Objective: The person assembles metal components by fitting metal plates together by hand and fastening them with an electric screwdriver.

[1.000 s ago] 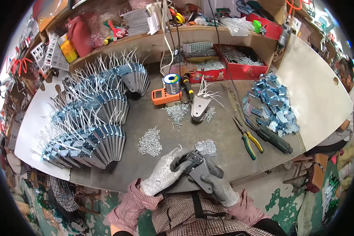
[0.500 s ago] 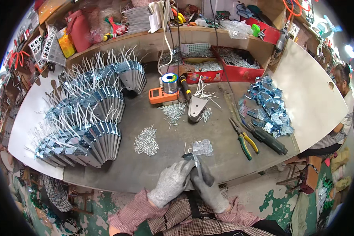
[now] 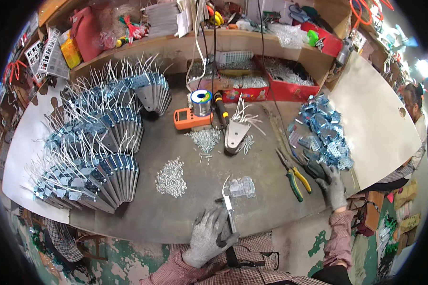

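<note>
My left hand (image 3: 206,237), in a grey glove, is closed around a narrow metal plate (image 3: 230,213) seen nearly edge-on, with a white wire at its far end. Just beyond it lies a small clear plastic block (image 3: 243,187). Over at the right, my gloved right hand (image 3: 334,189) rests around the handle of a dark screwdriver-like power tool (image 3: 313,167), its thumb on the near side and fingers across the top. Pliers (image 3: 296,178) with green and yellow handles lie left of that hand. A pile of blue-filmed metal pieces (image 3: 321,130) is beyond it.
Rows of wired metal plates (image 3: 95,175) stand at the left. Small metal parts (image 3: 171,178) and screws (image 3: 204,141) lie mid-table. Farther back are a solder reel (image 3: 201,102), an orange meter (image 3: 185,118), a wired plate (image 3: 236,135) and red bins (image 3: 292,90). Someone sits at far right.
My right hand has left the metal plate and moved right onto the power tool. My left hand keeps the plate, now lower and a little to the left. The whole view has shifted slightly.
</note>
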The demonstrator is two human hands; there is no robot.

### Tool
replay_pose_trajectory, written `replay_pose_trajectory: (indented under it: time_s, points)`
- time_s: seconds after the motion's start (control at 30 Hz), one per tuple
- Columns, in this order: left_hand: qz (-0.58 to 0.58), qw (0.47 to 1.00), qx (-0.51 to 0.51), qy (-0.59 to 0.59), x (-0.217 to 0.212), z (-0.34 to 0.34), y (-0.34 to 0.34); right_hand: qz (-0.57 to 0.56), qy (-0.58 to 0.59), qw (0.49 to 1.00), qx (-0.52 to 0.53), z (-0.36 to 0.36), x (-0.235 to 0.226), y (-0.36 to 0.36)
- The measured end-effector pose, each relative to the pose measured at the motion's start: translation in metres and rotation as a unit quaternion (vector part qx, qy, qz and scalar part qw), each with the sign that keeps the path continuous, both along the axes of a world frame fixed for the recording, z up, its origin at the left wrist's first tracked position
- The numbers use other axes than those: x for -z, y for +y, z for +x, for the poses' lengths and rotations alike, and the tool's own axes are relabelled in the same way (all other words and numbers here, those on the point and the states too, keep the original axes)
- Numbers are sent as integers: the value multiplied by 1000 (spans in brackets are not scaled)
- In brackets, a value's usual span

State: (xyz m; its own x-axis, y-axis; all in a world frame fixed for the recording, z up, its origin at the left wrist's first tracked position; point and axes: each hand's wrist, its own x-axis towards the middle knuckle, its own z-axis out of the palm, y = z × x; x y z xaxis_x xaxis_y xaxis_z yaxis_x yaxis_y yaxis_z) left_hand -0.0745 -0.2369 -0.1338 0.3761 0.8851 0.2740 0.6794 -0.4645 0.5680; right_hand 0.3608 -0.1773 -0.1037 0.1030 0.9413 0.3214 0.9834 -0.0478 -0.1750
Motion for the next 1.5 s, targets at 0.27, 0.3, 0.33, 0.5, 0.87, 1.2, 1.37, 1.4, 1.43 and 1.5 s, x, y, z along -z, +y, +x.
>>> replay_pose_trajectory:
  time_s: [0.27, 0.3, 0.33, 0.5, 0.87, 1.2, 1.37, 1.4, 1.43, 1.5]
  points:
    - [-37, 999, -2, -13, -9, 6, 6, 216, 750, 615, -109, -20, -27, -3]
    - [-30, 1000, -7, 2, -7, 5, 6, 165, 832, 449, -279, -84, -52, 4]
    - [-20, 1000, -14, 16, -6, 4, 5, 129, 878, 395, -239, -115, -50, -1]
    - [-45, 998, -26, -20, -7, 13, 5, 89, 958, 141, -234, -208, 7, 23]
    - [-11, 998, -37, 48, 6, 9, -4, 118, 976, 74, -169, -211, 32, 23]
    - [-63, 996, -27, -63, -24, -9, 25, 121, 975, 79, -168, -212, 26, 24]
    - [128, 937, -155, 286, -43, -54, 76, 126, 977, 92, -148, -211, 18, 24]
    - [131, 937, -155, 285, -42, -56, 80, 119, 976, 98, -151, -210, 19, 25]
    - [102, 923, -107, 356, -41, -57, 84, 121, 976, 99, -153, -209, 22, 26]
    - [81, 897, -43, 432, -47, -52, 90, 99, 979, 81, -156, -207, 30, 25]
